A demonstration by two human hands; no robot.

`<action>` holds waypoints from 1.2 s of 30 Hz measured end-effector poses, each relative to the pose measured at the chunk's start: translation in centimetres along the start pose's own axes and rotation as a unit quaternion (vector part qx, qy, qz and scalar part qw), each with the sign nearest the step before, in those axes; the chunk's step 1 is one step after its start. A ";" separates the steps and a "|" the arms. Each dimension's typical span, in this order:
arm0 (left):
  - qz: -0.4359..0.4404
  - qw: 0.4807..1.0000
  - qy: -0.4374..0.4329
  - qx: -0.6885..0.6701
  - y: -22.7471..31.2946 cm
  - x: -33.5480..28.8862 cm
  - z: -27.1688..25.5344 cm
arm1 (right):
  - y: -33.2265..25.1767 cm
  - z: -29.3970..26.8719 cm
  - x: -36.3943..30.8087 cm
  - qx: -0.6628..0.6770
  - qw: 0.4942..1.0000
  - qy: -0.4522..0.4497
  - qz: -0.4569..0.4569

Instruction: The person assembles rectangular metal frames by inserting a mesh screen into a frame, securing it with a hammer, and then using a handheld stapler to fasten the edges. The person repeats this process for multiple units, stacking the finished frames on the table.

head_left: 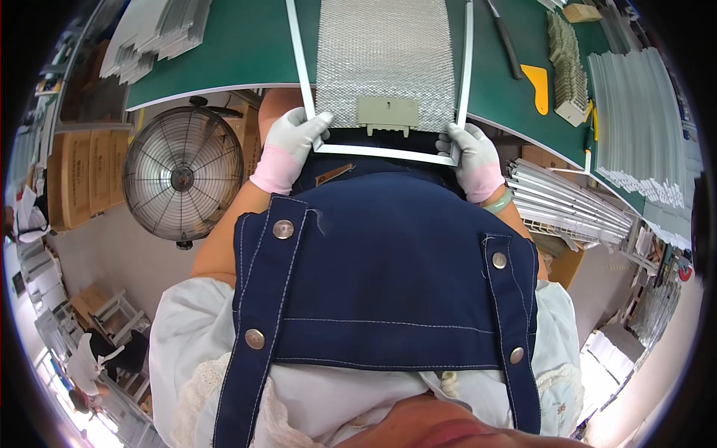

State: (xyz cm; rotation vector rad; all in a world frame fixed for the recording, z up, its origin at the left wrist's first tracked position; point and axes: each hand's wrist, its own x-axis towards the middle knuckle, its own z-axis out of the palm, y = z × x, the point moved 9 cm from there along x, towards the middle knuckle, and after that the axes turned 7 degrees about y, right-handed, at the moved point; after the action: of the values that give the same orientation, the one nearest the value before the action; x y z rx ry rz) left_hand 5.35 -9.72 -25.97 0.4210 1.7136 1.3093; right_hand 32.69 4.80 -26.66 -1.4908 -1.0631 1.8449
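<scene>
A pale metal frame [385,154] with three visible sides hangs partly over the near edge of the green table, its near bar close to my apron. My left hand [293,142], in a white glove with a pink cuff, grips the left side bar near the corner. Around the right corner closes my right hand [472,153], gloved the same way. Between the side bars lies a silver expanded-mesh panel [385,52]. On the panel's near end sits a grey-green plastic piece [387,110] with small prongs, apart from the near bar. The frame's far end is out of view.
On the green table [224,67] are a yellow triangular scraper [536,86], a dark-handled tool [508,45], a row of grey-green plastic pieces [566,67] and stacked pale strips [642,119]. A floor fan [181,179] stands left. Metal bars [567,201] lie below the table, right.
</scene>
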 end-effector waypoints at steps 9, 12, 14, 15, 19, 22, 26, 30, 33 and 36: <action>-0.004 0.991 -0.042 -0.127 -1.2 -0.6 0.4 | 0.8 0.6 0.2 0.008 0.999 -0.041 0.012; -0.005 0.998 -0.052 -0.035 -1.1 -0.5 0.2 | 0.7 1.0 0.3 -0.044 0.994 -0.096 0.012; 0.016 0.996 -0.084 -0.023 -1.4 0.7 0.5 | 1.4 1.1 0.3 -0.028 0.992 -0.121 0.033; 0.021 0.992 -0.103 -0.073 -1.4 1.1 1.0 | 1.6 1.5 0.2 -0.022 0.990 -0.135 0.043; -0.036 0.970 -0.062 -0.231 -1.5 0.7 1.8 | 0.9 2.1 -0.4 0.004 0.988 -0.143 0.056; -0.020 0.965 0.010 -0.263 -1.1 0.7 2.2 | 0.8 2.5 -0.6 0.060 0.990 -0.123 0.045; -0.044 0.948 -0.062 -0.309 -2.4 2.2 2.4 | 0.1 3.1 -0.4 0.159 0.984 -0.081 0.025; -0.047 0.960 -0.013 -0.276 -0.4 1.0 2.8 | 0.4 2.8 0.3 0.221 0.974 -0.056 -0.016; -0.017 0.968 -0.036 -0.247 -0.7 1.8 2.5 | 1.7 3.2 1.2 0.240 0.963 -0.097 0.070; -0.032 0.974 -0.025 -0.222 -0.1 1.4 2.5 | 1.1 3.7 0.8 0.241 0.962 -0.089 0.093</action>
State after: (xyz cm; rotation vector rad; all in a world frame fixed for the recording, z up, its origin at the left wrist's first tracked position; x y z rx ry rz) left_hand 6.66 -7.33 -26.78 0.1346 1.3293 1.5668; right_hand 28.96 3.97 -27.77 -1.1810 -0.4965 2.2037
